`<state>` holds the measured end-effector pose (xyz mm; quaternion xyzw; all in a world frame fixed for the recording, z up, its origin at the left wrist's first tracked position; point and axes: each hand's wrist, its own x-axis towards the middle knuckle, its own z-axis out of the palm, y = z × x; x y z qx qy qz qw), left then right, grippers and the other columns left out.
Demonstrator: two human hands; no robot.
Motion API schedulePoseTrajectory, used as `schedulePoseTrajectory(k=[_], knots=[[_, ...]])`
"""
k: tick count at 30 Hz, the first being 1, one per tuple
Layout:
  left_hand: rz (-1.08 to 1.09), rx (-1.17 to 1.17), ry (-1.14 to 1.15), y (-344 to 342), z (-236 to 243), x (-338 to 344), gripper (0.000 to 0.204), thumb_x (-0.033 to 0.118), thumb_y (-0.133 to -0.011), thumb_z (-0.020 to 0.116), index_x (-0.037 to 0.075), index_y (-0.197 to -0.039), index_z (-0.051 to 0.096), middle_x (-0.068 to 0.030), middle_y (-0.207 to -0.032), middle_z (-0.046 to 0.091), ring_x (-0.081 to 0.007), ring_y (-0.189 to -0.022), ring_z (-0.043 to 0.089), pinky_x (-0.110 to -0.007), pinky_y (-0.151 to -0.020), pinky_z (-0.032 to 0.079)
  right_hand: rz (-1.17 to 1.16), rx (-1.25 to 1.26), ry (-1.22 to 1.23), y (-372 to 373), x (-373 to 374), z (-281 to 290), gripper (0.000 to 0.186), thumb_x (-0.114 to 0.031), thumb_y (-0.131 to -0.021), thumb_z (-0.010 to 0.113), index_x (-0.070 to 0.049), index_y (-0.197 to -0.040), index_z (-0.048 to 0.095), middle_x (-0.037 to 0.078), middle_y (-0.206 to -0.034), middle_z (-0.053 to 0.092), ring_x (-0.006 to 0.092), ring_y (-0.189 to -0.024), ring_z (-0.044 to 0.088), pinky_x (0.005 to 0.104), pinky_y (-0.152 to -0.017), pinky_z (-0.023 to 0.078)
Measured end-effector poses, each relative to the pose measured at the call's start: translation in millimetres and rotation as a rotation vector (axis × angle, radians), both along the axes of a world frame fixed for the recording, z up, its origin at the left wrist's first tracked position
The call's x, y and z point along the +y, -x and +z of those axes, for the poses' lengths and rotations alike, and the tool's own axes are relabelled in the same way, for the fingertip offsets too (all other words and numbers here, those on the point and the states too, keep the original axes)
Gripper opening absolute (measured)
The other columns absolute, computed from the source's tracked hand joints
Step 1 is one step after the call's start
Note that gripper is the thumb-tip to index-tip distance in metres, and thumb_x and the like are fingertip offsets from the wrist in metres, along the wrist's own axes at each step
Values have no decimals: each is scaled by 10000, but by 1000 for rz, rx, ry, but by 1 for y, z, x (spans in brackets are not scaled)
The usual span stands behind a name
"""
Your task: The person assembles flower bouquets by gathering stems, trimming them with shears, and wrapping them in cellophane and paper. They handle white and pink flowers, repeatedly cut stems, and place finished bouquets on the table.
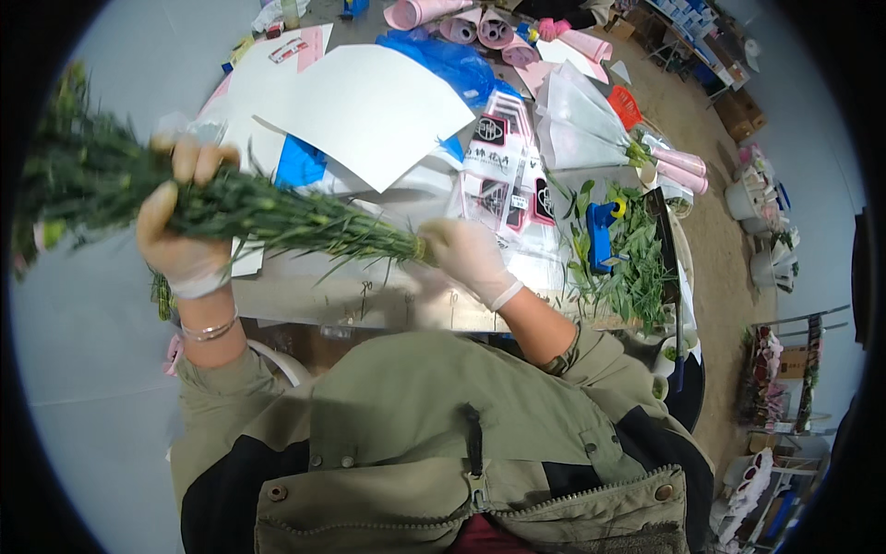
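A long bunch of leafy green flower stems (305,214) lies almost level above the table's near edge. My left hand (189,208), in a thin whitish glove, wraps round it near its bushy left end. My right hand (464,258), gloved alike, closes on the narrow stem ends at the right. Its fingertips are partly hidden behind the hand. At the far left the bunch blurs, with a hint of pink beside it. Behind the bunch lie large white sheets (369,102) and printed plastic wrapping (503,166).
A blue tape dispenser (602,238) stands among loose cut leaves (637,282) on the table's right side. Farther back are a white-wrapped bouquet (586,115), blue plastic (452,65) and pink paper rolls (480,28). Buckets of flowers (752,203) line the floor at right.
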<state>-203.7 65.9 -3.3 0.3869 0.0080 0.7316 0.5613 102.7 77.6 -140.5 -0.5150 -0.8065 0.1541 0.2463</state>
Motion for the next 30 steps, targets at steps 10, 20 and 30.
schedulePoseTrajectory(k=[10,20,30], knots=[[-64,579,-151,-76,118,55,580,218,-919,600,5,-1412,381,-131,-1262,583,-238,-1216,543,-389,-1048,431,219,1160,686,12,73,213,254,-57,-896,524,78,-1047,678,3,-703,554,64,-532,445,207,-477,323],[36,1962,-139,-58,197,80,650,163,-773,789,24,-1343,508,-123,-1255,609,-230,-1150,576,-343,-1002,453,192,1316,480,-11,101,252,136,-118,-904,597,-63,-786,557,-11,-640,528,45,-501,486,188,-431,358],[-395,1648,344,-73,28,137,674,276,-858,641,-32,-1394,374,-41,-717,534,-138,-548,530,-229,-563,489,256,1358,373,-29,51,191,157,-114,-909,560,-34,-1034,610,-10,-717,570,48,-546,507,181,-472,369]])
